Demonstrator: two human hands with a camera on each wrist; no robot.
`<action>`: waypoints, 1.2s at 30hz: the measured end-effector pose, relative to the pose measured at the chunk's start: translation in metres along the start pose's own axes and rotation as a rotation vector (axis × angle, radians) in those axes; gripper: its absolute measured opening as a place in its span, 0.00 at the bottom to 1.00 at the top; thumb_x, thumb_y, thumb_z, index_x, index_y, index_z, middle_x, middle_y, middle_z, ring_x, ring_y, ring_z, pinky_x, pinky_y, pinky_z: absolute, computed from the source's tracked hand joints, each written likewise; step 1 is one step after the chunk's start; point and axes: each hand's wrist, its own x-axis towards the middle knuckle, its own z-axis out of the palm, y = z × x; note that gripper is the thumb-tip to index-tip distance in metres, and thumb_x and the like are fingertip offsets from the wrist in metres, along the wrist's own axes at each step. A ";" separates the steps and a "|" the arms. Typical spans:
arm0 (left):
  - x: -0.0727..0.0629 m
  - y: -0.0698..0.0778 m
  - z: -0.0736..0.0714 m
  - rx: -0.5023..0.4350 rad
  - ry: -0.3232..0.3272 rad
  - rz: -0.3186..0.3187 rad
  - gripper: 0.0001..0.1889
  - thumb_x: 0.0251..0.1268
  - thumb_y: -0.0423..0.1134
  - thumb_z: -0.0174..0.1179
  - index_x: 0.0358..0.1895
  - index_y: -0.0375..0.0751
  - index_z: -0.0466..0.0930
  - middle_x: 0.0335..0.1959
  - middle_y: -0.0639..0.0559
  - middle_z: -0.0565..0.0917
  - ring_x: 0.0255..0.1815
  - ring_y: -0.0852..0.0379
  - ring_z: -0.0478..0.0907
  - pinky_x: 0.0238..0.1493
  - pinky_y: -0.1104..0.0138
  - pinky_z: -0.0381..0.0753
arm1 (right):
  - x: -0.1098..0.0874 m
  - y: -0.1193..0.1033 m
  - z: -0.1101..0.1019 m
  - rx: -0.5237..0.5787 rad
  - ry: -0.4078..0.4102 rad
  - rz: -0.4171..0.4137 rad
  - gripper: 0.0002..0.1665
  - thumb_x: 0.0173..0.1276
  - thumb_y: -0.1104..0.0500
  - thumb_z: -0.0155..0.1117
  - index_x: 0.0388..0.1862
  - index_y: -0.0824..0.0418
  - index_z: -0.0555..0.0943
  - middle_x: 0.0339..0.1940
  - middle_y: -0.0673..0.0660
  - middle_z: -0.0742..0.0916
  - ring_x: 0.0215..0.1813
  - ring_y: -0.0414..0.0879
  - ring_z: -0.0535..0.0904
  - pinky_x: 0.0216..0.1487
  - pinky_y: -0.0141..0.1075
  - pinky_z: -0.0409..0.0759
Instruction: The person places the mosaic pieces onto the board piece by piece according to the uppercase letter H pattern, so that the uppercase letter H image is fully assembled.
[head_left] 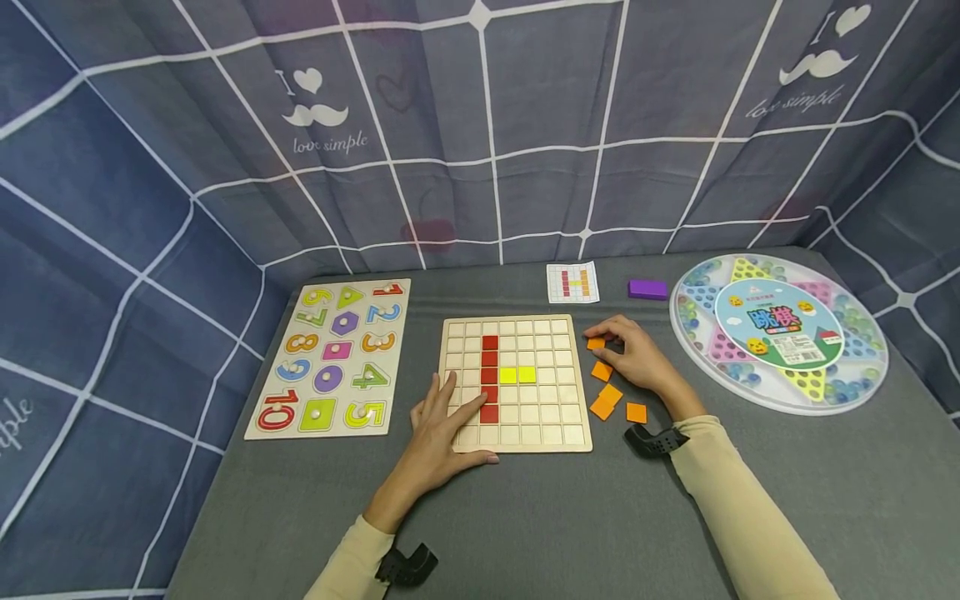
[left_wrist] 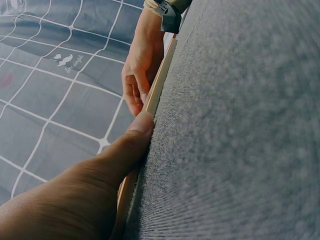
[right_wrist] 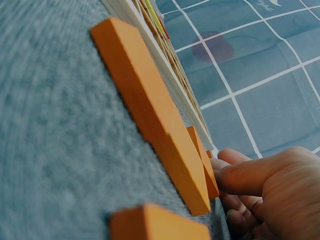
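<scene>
A wooden grid board (head_left: 551, 435) lies on the grey cloth. A column of red tiles (head_left: 490, 359) and two yellow tiles (head_left: 517, 375) sit in its cells. My left hand (head_left: 438, 429) rests spread on the board's lower left, index fingertip at the red column; the thumb (left_wrist: 122, 150) lies along the front edge. Right of the board, my right hand (head_left: 633, 354) pinches an orange tile (head_left: 595, 343) between thumb and fingers, low at the cloth. More orange tiles (right_wrist: 145, 95) lie just in front of that hand, two of them touching.
Behind the board lies a small pattern card (head_left: 573, 283) with red, yellow and orange squares. A purple block (head_left: 647, 289) is to its right. At the far right is a round Chinese checkers set (head_left: 780, 333); a number-and-shape puzzle board (head_left: 327, 358) lies left. Patterned curtain (head_left: 540, 117) hangs behind.
</scene>
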 end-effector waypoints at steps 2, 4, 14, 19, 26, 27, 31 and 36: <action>0.000 0.000 0.000 -0.007 -0.001 -0.002 0.45 0.38 0.59 0.77 0.67 0.52 0.75 0.76 0.30 0.55 0.77 0.26 0.43 0.62 0.36 0.50 | 0.000 0.000 0.000 0.000 -0.001 0.003 0.15 0.67 0.65 0.66 0.52 0.59 0.83 0.48 0.57 0.82 0.47 0.48 0.74 0.48 0.40 0.70; 0.000 0.000 0.000 -0.013 -0.004 -0.008 0.45 0.38 0.59 0.77 0.66 0.52 0.75 0.76 0.30 0.55 0.77 0.26 0.42 0.62 0.36 0.50 | -0.001 0.000 0.000 0.001 -0.001 0.005 0.15 0.67 0.65 0.66 0.52 0.59 0.83 0.49 0.57 0.82 0.47 0.48 0.74 0.49 0.40 0.70; -0.001 0.000 -0.002 -0.019 -0.001 -0.022 0.48 0.37 0.59 0.78 0.68 0.50 0.73 0.76 0.31 0.56 0.78 0.27 0.43 0.62 0.37 0.51 | 0.001 0.000 0.003 -0.006 0.007 -0.001 0.15 0.67 0.65 0.66 0.52 0.59 0.83 0.48 0.56 0.83 0.46 0.48 0.74 0.48 0.39 0.70; -0.001 0.001 -0.002 -0.011 -0.001 -0.030 0.53 0.36 0.59 0.78 0.71 0.41 0.68 0.76 0.31 0.57 0.78 0.29 0.44 0.62 0.39 0.52 | -0.001 -0.002 0.002 -0.002 0.018 0.002 0.15 0.67 0.65 0.66 0.52 0.57 0.83 0.48 0.55 0.83 0.47 0.46 0.75 0.49 0.36 0.71; 0.001 0.002 -0.002 -0.031 -0.028 -0.048 0.54 0.38 0.58 0.78 0.72 0.38 0.66 0.77 0.34 0.55 0.79 0.32 0.42 0.64 0.40 0.50 | 0.002 -0.014 0.005 0.025 0.047 -0.038 0.15 0.65 0.66 0.67 0.51 0.58 0.84 0.47 0.54 0.84 0.46 0.45 0.77 0.48 0.31 0.74; 0.001 0.002 -0.002 -0.033 -0.031 -0.052 0.54 0.38 0.58 0.78 0.72 0.38 0.66 0.77 0.34 0.55 0.79 0.32 0.42 0.64 0.40 0.50 | 0.003 -0.017 0.006 0.037 0.047 -0.044 0.15 0.65 0.66 0.67 0.50 0.59 0.84 0.47 0.54 0.84 0.46 0.45 0.77 0.48 0.31 0.74; 0.001 0.002 -0.003 -0.032 -0.037 -0.066 0.54 0.38 0.59 0.78 0.72 0.38 0.66 0.77 0.34 0.55 0.79 0.33 0.41 0.65 0.40 0.49 | 0.013 -0.029 0.015 0.055 0.034 -0.082 0.14 0.65 0.66 0.68 0.50 0.59 0.84 0.46 0.53 0.83 0.45 0.45 0.77 0.48 0.33 0.74; 0.000 0.001 -0.003 -0.028 -0.040 -0.066 0.55 0.39 0.59 0.78 0.72 0.38 0.65 0.77 0.34 0.55 0.79 0.33 0.41 0.65 0.39 0.49 | 0.027 -0.042 0.027 0.075 -0.011 -0.105 0.13 0.65 0.67 0.67 0.48 0.60 0.84 0.44 0.54 0.84 0.42 0.47 0.75 0.46 0.41 0.74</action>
